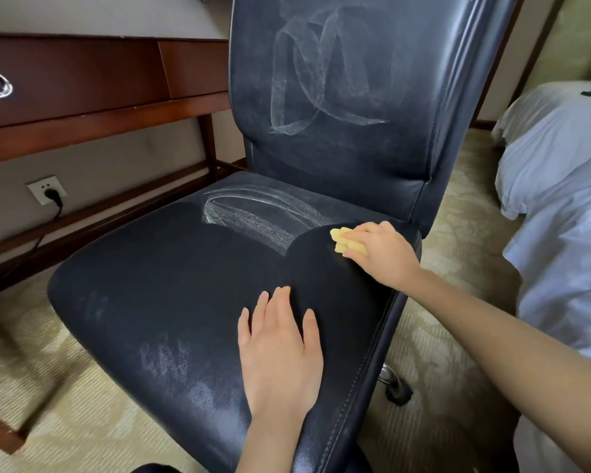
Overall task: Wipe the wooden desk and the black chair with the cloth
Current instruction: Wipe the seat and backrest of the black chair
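The black leather chair [171, 302] fills the middle of the view, its seat and backrest streaked with pale wipe marks. My right hand [382, 254] grips a bunched yellow cloth [343, 238] and presses it on the seat's back right corner, near the backrest. My left hand [280, 349] lies flat on the front right part of the seat, fingers straight. The wooden desk [82, 83] stands behind the chair at the left, with a drawer and a metal ring handle.
A bed with white bedding [560, 186] stands close on the right. A wall socket with a black plug and cable [48, 194] sits under the desk. Patterned carpet [31, 363] covers the floor. A chair caster [396, 390] shows below the seat's right edge.
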